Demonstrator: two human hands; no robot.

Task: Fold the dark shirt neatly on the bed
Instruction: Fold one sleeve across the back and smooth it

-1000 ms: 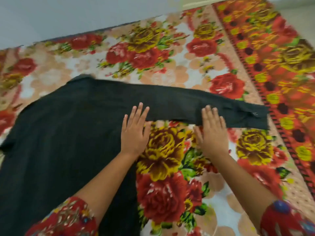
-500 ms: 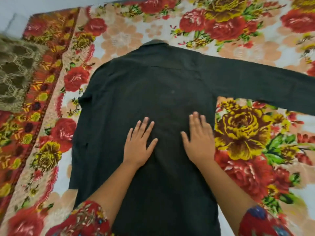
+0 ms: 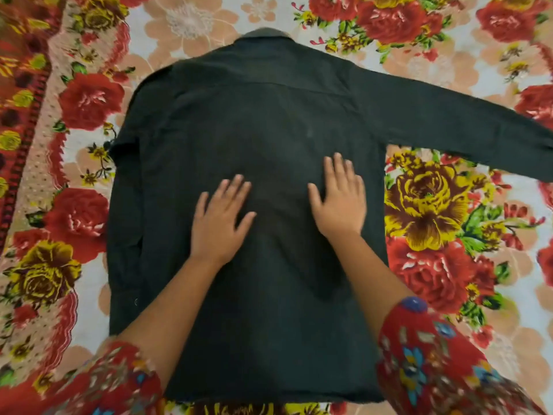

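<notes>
Hem (image 3: 269, 393) of the dark shirt (image 3: 269, 121) lies nearest, at 6 o'clock, between the person's patterned cuffs (image 3: 434, 360). The shirt is spread back-up on the bed (image 3: 434, 202), filling the centre. Mid-panel, left hand (image 3: 218, 223) and right hand (image 3: 338, 202) rest palm-down on the cloth, side by side, fingers straight. Each grip is released and holds nothing. At 9 o'clock the shirt's edge appears doubled inward. Toward 3 o'clock one long sleeve (image 3: 463, 124) lies extended over the bed. Collar (image 3: 263, 34) points to 12 o'clock. Step in hand, by judgement: smoothing the back before folding. Done well, the palms sweep outward from the centre with light, even pressure, so creases leave at the edges without dragging the panel.
</notes>
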